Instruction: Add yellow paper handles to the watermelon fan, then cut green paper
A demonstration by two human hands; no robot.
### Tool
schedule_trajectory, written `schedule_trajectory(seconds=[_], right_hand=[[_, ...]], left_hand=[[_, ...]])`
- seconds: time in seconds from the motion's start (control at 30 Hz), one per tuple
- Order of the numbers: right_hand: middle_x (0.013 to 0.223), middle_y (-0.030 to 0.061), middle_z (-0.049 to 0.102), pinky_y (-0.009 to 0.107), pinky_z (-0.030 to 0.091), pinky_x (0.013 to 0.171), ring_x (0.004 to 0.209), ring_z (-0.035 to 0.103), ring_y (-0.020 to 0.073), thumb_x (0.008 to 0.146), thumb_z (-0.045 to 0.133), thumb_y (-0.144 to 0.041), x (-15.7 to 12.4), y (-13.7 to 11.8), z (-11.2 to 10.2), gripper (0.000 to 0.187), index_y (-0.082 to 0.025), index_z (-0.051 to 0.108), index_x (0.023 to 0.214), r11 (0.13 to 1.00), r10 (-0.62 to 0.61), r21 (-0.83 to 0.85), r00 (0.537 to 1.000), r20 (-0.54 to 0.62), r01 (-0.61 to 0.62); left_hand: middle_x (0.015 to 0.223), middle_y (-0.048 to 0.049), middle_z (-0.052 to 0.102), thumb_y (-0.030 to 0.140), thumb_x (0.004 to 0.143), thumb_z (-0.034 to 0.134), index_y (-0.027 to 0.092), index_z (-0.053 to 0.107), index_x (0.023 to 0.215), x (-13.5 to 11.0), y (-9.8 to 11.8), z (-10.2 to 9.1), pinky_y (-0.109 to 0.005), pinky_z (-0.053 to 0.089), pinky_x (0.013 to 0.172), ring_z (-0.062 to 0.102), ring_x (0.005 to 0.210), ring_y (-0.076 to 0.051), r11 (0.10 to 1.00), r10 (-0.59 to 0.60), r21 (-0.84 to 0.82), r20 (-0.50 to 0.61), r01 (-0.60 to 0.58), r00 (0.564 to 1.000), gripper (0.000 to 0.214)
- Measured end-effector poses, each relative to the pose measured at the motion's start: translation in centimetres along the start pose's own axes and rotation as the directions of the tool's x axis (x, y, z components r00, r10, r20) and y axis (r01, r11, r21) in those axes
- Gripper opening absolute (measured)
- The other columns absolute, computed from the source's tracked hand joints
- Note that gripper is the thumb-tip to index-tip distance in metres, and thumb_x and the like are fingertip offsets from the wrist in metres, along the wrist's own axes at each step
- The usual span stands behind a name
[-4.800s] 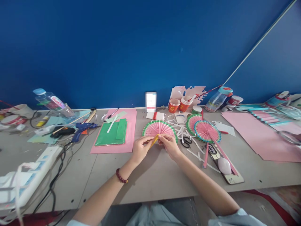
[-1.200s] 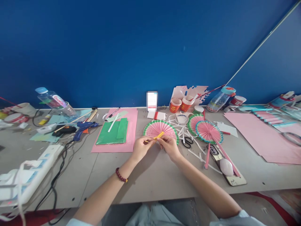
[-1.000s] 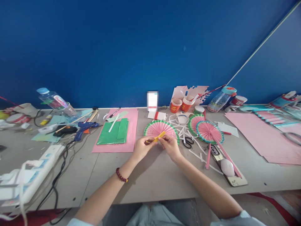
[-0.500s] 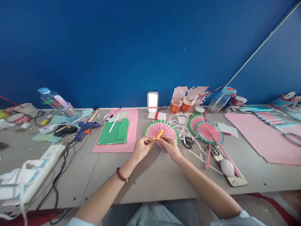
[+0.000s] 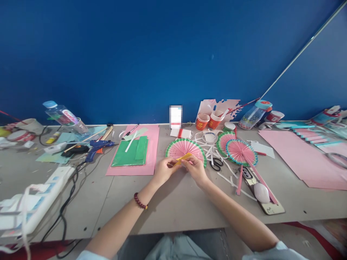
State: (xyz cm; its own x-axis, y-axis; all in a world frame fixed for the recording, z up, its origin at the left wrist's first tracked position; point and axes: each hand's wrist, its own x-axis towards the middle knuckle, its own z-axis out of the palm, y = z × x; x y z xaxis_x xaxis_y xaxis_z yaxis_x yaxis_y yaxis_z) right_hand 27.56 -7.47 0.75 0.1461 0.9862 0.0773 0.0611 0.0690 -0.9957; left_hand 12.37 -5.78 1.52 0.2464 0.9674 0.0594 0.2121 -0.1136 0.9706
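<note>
A pleated pink paper fan with a green scalloped edge (image 5: pixel 185 147) lies spread on the grey table (image 5: pixel 168 206) just beyond my hands. My left hand (image 5: pixel 163 169) and my right hand (image 5: pixel 195 169) meet at its base, both pinched on a short yellow strip (image 5: pixel 182 158) that slants up to the right. A bead bracelet (image 5: pixel 140 203) circles my left wrist. Right of the fan lie two more finished fans (image 5: pixel 238 151) with pink handles, partly overlapping.
Black scissors (image 5: pixel 215 164) and white paper strips lie right of my hands. Green sheets on pink paper (image 5: pixel 133 153) sit to the left, with a blue glue gun (image 5: pixel 97 147), cables and a power strip (image 5: pixel 35 206). Red cups (image 5: pixel 208 121), a bottle (image 5: pixel 253 113), large pink sheets (image 5: pixel 303 159).
The yellow strip has tipped from steeply raised to a flatter slant between my fingers. Both hands stay at the fan's base; nothing else has moved.
</note>
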Motion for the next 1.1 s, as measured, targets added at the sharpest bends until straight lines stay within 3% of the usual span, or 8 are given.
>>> schedule_trajectory(seconds=[0.4,0.77,1.1], right_hand=[[0.064,0.0008,0.055,0.025,0.036,0.049,0.053,0.043,0.0109,0.068,0.069,-0.046,0.0,0.0,0.0,0.030,-0.017,0.064,0.062,0.997,0.058,0.060,0.998,0.004,-0.058],[0.054,-0.0028,0.049,0.023,0.030,0.045,0.048,0.040,0.0087,0.071,0.067,-0.048,-0.3,-0.9,-0.2,0.032,-0.017,0.064,0.068,0.983,0.129,0.116,0.985,0.114,-0.142],[0.072,0.0014,0.063,0.021,0.031,0.045,0.051,0.049,0.0086,0.067,0.071,-0.046,0.2,-0.9,-0.3,0.035,-0.016,0.067,0.085,0.955,0.227,0.132,0.939,0.257,-0.267]], left_hand=[[0.071,-0.0037,0.068,0.040,0.073,0.067,0.016,0.067,0.067,0.2,0.1,-0.2,-0.024,0.046,0.060,0.060,0.066,-0.016,0.999,0.028,0.038,0.022,-0.029,0.999,0.025],[0.064,-0.0005,0.062,0.039,0.073,0.066,0.016,0.062,0.059,0.0,0.6,-0.2,-0.022,0.041,0.056,0.055,0.062,-0.013,0.996,0.028,0.081,-0.009,-0.028,1.000,0.027],[0.068,-0.0034,0.064,0.041,0.073,0.064,0.014,0.064,0.063,0.1,1.1,-0.2,-0.022,0.040,0.055,0.056,0.061,-0.013,0.999,-0.003,0.043,0.015,0.002,1.000,0.029]])
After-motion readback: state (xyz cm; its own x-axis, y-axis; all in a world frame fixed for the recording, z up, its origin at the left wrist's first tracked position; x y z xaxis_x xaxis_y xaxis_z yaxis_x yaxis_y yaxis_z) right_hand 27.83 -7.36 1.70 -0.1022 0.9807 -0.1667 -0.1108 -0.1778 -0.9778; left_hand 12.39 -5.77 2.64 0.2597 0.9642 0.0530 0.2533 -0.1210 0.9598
